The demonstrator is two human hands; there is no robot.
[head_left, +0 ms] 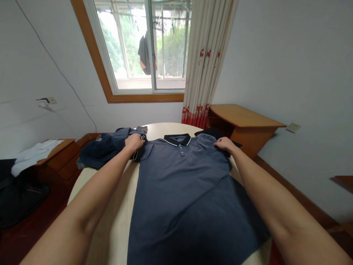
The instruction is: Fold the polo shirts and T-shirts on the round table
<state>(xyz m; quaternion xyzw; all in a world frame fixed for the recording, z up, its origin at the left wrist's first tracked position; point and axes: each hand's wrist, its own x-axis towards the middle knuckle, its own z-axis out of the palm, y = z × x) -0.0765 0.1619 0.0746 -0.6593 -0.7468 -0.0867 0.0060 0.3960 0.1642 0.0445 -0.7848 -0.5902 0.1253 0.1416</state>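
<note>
A dark grey-blue polo shirt point(176, 184) lies spread on the round table point(113, 221), its black, white-edged collar point(178, 140) toward the window and its buttons facing up. My left hand point(134, 142) is closed on the cuff of the left-hand sleeve, where a white-striped dark edge shows. At the other shoulder, my right hand point(224, 144) pinches the right-hand sleeve. A few creases cross the shirt's front, and its right side flares out beneath my right forearm. The hem runs past the bottom of the view.
Dark folded clothes point(107, 145) are heaped on the table's left. A black cloth point(209, 132) lies behind the right sleeve. Beyond the table stand a wooden desk point(245, 116), a curtain point(208, 62) and a window point(150, 48). White cloth point(35, 152) lies on a wooden cabinet at left.
</note>
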